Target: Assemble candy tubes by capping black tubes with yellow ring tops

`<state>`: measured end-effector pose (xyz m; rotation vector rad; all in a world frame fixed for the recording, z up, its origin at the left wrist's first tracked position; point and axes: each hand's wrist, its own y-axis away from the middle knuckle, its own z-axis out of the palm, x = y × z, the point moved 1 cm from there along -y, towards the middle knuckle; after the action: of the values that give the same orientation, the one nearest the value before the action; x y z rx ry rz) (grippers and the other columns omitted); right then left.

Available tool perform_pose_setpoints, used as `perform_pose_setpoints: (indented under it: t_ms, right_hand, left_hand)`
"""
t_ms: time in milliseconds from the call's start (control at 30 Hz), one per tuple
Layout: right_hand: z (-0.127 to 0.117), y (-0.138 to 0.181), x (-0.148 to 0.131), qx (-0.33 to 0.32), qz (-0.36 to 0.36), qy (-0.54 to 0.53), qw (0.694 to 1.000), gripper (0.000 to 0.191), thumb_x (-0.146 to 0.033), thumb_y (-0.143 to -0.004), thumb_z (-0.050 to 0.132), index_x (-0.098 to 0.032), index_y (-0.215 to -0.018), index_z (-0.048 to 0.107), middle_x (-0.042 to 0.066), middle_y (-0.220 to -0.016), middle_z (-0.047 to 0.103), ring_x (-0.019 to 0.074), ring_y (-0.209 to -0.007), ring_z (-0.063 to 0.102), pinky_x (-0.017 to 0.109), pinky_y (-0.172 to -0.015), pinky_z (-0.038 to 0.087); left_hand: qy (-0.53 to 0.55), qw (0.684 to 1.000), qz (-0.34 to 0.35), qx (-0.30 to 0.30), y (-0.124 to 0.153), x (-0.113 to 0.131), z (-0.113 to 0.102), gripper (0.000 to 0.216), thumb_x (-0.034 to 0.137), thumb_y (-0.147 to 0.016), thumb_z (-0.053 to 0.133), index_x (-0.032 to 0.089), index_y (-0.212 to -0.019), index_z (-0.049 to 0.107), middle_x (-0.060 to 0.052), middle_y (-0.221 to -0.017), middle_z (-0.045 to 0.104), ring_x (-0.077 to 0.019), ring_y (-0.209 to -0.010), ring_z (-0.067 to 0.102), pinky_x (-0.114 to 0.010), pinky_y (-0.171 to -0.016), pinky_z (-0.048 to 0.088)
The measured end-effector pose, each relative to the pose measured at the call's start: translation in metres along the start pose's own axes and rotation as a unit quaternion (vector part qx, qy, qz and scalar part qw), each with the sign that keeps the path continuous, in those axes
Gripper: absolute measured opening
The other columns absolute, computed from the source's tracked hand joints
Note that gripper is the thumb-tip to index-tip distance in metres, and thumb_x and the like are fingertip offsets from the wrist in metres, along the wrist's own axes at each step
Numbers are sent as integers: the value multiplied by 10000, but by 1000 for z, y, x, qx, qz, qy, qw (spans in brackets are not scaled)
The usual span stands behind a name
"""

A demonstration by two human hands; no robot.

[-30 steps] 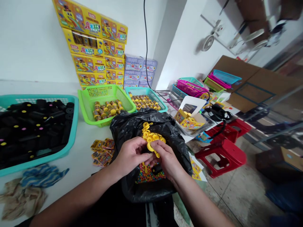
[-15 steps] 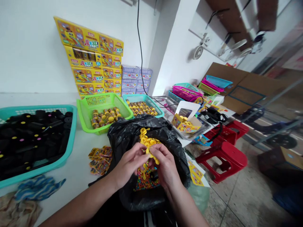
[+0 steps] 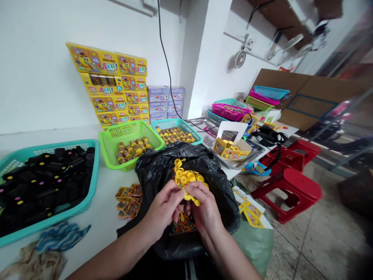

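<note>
My left hand [image 3: 164, 210] and my right hand [image 3: 207, 210] meet over a bin lined with a black plastic bag [image 3: 225, 194]. Between their fingertips is a yellow plastic cap [image 3: 191, 199] with a small tab pointing right. My right thumb and fingers pinch it. The left fingers are closed against its other side, their tips partly hidden. Just beyond my fingers lies a heap of yellow caps [image 3: 189, 177] inside the bag. Lower down, small multicoloured candy beads [image 3: 182, 226] show beneath my hands.
At left stands a turquoise basket [image 3: 94, 171] of black cylinders. Behind the bag are a green basket [image 3: 106, 155] and a light-blue basket [image 3: 199, 138] of small filled jars. Printed cards [image 3: 129, 200] lie left of the bag. An open display box [image 3: 233, 151] and red stools [image 3: 294, 186] are right.
The head view has shifted, so the table scene sits slightly lower. My hands stay together on the yellow cap; its tab now points more sideways. More of the cap heap shows.
</note>
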<state>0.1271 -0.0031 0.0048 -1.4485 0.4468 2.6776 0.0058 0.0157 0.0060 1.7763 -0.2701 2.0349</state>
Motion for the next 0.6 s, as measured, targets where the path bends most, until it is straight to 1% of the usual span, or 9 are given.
perform_pose_setpoints:
  t_ms: [67,167,200,267,333,400,500,600]
  right_hand:
    - [-3,1,-3,-34,8,5,999,258,-376,-671,810,-188,-696,634,-28,-576,584,110,-421,516,218,-389,378]
    - [-8,3,-9,-121,29,-10,992,266,-422,-757,767,-178,-823,685,21,-692,644,147,-568,596,251,-500,470]
    - [-9,4,-11,-142,31,-11,989,275,-408,-760,769,-171,-880,703,38,-743,666,154,-613,613,258,-534,486]
    - [-12,4,-13,-164,23,6,986,331,-360,-720,811,-161,-969,721,55,-822,690,157,-676,629,252,-575,494]
    - [-13,4,-14,-166,4,27,986,362,-337,-677,848,-163,-971,728,42,-811,689,140,-671,621,226,-571,477]
    - [-12,3,-12,-159,-2,32,987,324,-359,-681,848,-167,-913,727,19,-745,670,116,-620,597,204,-538,450]
    - [-8,2,-11,-126,15,32,991,260,-345,-685,838,-165,-814,702,-3,-657,642,94,-543,571,183,-487,417]
    - [-6,2,-9,-94,25,30,995,241,-285,-634,836,-160,-774,685,-10,-632,640,94,-497,571,179,-446,399]
  left_hand:
    - [31,999,-12,8,-2,1,-2,330,503,-876,580,196,-801,483,58,-551,551,-47,-363,438,-125,-315,209]
    - [103,994,-25,-10,-4,4,-6,311,490,-891,553,198,-812,480,49,-570,569,-54,-349,444,-126,-298,195]
    - [123,992,-28,-20,-4,5,-7,308,487,-898,538,199,-810,473,47,-569,570,-55,-340,439,-127,-292,190]
    - [144,988,-31,-34,-3,8,-8,304,479,-909,515,200,-804,463,46,-562,563,-55,-326,427,-129,-287,192]
    - [138,989,-28,-34,-1,8,-8,295,471,-913,517,198,-812,467,43,-574,567,-53,-333,431,-126,-289,196]
    - [113,993,-19,-24,1,8,-7,291,470,-912,533,195,-831,483,41,-596,575,-52,-353,446,-122,-296,205]
    - [53,998,6,-15,4,5,-7,296,478,-912,558,191,-863,508,49,-600,564,-48,-380,456,-118,-316,234]
    - [-4,999,36,-34,6,3,-9,307,493,-918,555,188,-933,528,51,-624,559,-55,-422,484,-127,-344,280]
